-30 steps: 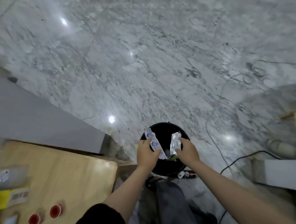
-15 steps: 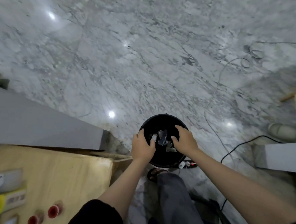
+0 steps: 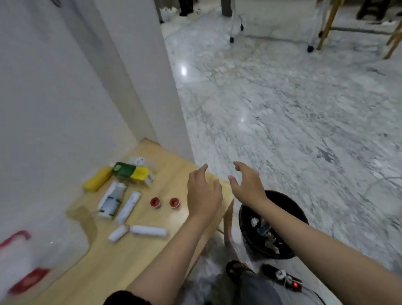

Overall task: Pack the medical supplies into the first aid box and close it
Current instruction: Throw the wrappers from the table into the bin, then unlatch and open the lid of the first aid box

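Plainly, the first aid box (image 3: 21, 262) at the tabletop's (image 3: 103, 269) left edge is smeared by blur and cut off, so I cannot tell whether its lid is up. The supplies lie loose further in: yellow tube (image 3: 97, 179), green carton (image 3: 129, 172), white rolls (image 3: 128, 207), two red caps (image 3: 165, 202). A careless sweep could send the rolls or caps rolling off the near edge. Both the left hand (image 3: 203, 194) and right hand (image 3: 247, 185) hover with an empty, released grip. The black bin (image 3: 289, 206) sits below; anything knocked there is lost.
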`<state>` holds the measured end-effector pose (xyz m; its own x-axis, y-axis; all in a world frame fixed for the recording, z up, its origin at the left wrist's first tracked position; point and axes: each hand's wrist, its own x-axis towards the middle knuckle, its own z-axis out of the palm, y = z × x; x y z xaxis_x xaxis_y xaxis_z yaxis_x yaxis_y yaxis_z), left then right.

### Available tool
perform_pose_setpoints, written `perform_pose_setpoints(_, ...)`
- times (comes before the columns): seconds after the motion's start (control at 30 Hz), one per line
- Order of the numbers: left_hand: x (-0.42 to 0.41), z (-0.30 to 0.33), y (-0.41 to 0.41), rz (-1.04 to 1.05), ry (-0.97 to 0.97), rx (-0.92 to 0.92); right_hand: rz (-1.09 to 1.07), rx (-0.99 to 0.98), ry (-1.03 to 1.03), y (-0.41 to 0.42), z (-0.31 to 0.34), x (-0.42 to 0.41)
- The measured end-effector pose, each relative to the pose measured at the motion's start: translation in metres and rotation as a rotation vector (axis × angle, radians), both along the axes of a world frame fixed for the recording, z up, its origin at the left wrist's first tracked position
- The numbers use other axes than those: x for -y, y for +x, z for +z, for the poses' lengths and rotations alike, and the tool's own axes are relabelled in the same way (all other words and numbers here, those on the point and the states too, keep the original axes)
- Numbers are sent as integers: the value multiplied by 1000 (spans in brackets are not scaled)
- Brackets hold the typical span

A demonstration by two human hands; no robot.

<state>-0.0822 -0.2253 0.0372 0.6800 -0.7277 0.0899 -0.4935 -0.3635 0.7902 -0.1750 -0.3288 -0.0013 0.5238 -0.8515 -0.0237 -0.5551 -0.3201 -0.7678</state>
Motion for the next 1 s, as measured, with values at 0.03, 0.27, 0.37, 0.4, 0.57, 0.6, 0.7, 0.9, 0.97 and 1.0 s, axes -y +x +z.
perform_pose_setpoints(0.03,-17,8,12,51,-24,16,55,22,-36,17,9,-12)
perform_pose_setpoints(0.27,-148,48,96,432,-108,111,464,158,-211,144,57,-113)
perform_pose_setpoints(0.37,-206,55,121,602,-109,139,673,226,-239,188,66,-161)
perform_pose_setpoints(0.4,-224,56,126,657,-102,143,727,234,-239,200,68,-178)
perform_pose_setpoints(0.57,-303,51,142,898,-78,177,968,276,-287,243,62,-250)
perform_pose_setpoints(0.6,-316,48,143,932,-68,184,1005,275,-302,247,60,-261)
perform_pose_setpoints(0.7,-350,37,143,988,-1,210,1087,244,-358,254,53,-283)
perform_pose_setpoints(0.9,-386,18,154,920,140,193,1160,175,-400,269,33,-294)
perform_pose_setpoints(0.97,-390,14,161,874,186,189,1165,180,-381,272,27,-291)
perform_pose_setpoints(1.0,-390,12,166,845,223,198,1173,189,-384,274,25,-289)
